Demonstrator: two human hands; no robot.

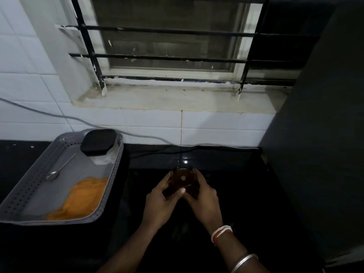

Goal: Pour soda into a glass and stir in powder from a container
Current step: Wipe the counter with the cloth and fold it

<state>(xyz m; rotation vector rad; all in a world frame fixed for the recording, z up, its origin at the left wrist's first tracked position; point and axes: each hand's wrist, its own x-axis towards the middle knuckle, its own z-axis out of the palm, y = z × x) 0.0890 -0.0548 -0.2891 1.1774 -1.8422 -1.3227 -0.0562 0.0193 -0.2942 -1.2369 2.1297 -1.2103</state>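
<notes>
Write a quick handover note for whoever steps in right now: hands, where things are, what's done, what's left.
Left hand and right hand: both wrapped around the glass, which stands on the dark counter.
Glass already holds dark liquid, so pouring looks done; no soda bottle is in view.
Grey tray to the left holds the spoon, the black-lidded container with its lid on, and an orange cloth.
Left: open the container, spoon powder in, stir.

An orange cloth (78, 200) lies in a grey basket (17, 194) at nine o'clock; a barred window (167, 40) (dark) at twelve.
</notes>
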